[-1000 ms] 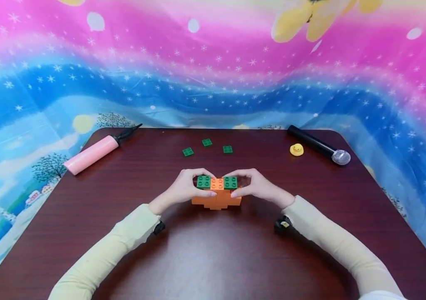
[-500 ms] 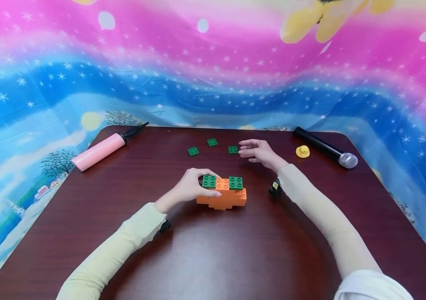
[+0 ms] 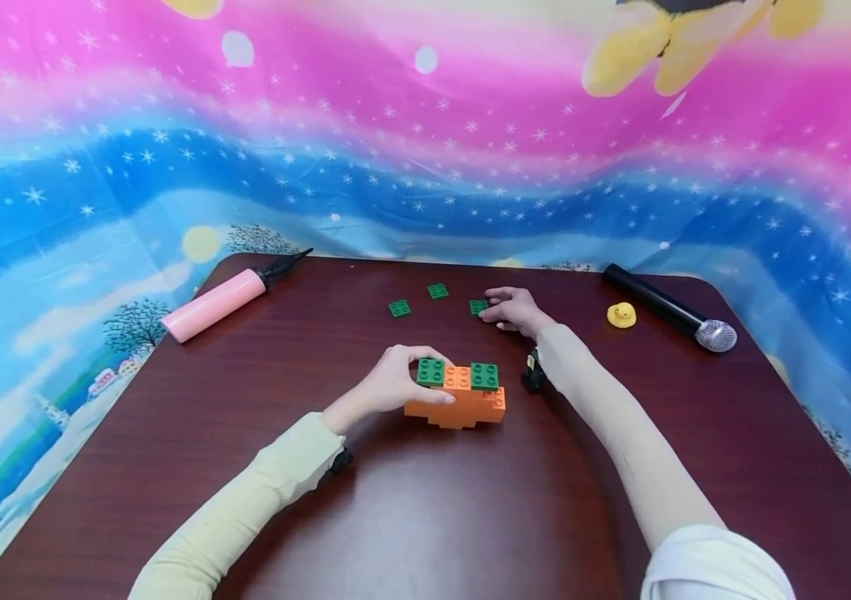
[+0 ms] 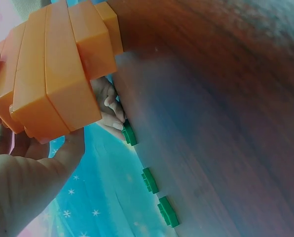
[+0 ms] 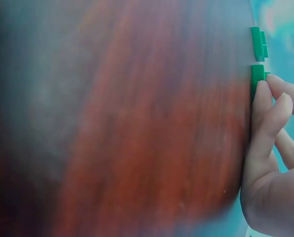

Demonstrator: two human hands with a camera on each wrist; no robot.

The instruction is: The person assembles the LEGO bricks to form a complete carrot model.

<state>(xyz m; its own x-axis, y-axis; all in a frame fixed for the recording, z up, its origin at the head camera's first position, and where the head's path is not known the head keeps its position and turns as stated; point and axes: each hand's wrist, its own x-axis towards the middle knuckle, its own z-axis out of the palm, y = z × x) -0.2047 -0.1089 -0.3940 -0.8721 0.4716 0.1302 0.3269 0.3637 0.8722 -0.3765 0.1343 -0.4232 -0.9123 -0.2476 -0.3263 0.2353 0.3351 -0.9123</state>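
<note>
My left hand [image 3: 393,379] grips a block build of orange bricks [image 3: 458,408] by its left side, thumb on the near face. Two green bricks [image 3: 484,376] sit on its top, one on either side of an orange studded brick. In the left wrist view the orange build [image 4: 58,74] fills the upper left. My right hand [image 3: 515,310] is farther back, where thumb and finger pinch the right edge of a flat green brick [image 3: 477,307] on the table. In the right wrist view the fingertips partly cover this green brick [image 5: 257,79].
Two more flat green bricks, one left [image 3: 398,308] and one farther back [image 3: 437,291], lie near the held one. A pink hand pump [image 3: 217,305] lies at the back left of the table [image 3: 470,517]. At the back right are a yellow rubber duck [image 3: 622,315] and a microphone [image 3: 668,307].
My right hand has left the orange build and reached back to the rightmost loose green brick, its fingers closing at the brick's edge. The left hand keeps its grip on the build.
</note>
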